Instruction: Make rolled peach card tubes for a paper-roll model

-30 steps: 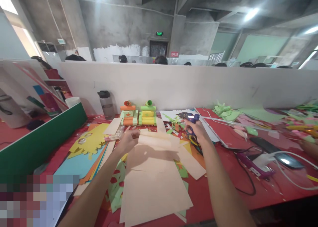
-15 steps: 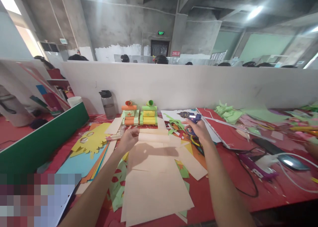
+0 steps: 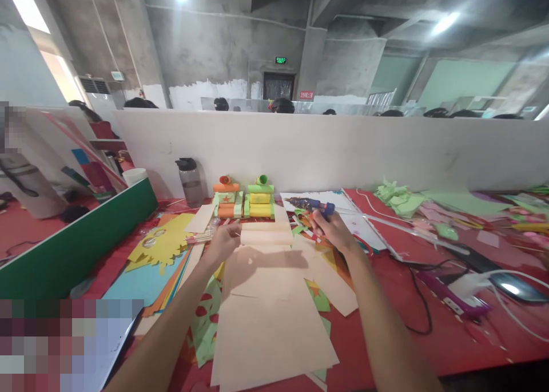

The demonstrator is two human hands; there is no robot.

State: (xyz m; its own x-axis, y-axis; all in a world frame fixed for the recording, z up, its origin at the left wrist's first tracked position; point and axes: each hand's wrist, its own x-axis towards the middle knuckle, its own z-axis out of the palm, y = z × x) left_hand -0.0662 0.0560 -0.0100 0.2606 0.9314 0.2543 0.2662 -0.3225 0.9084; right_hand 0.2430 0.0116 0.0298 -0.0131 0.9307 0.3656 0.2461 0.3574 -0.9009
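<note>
My right hand [image 3: 333, 230] is wrapped round a blue hot glue gun [image 3: 309, 204], whose nozzle points left above green paper scraps. With closed fingers, my left hand [image 3: 223, 242] holds the left end of a rolled-up piece of cream paper [image 3: 266, 234]. Below the roll lies a stack of cream paper sheets [image 3: 274, 329], with shadows across its upper part. Just behind the roll stand two paper models built from tubes, one orange and green [image 3: 227, 198], the other yellow and green [image 3: 259, 198].
A water bottle [image 3: 190, 181] stands against the white partition [image 3: 326, 151]. Coloured sheets [image 3: 141, 283] and a yellow cut-out [image 3: 165, 240] lie left, beside a green divider [image 3: 86, 226]. At right are a purple power strip [image 3: 454, 296], cables, a phone [image 3: 517, 287] and paper scraps.
My right hand has brought the glue gun slightly left and turned it, so its nozzle sits nearer the paper models. My left hand stays at the roll's left end.
</note>
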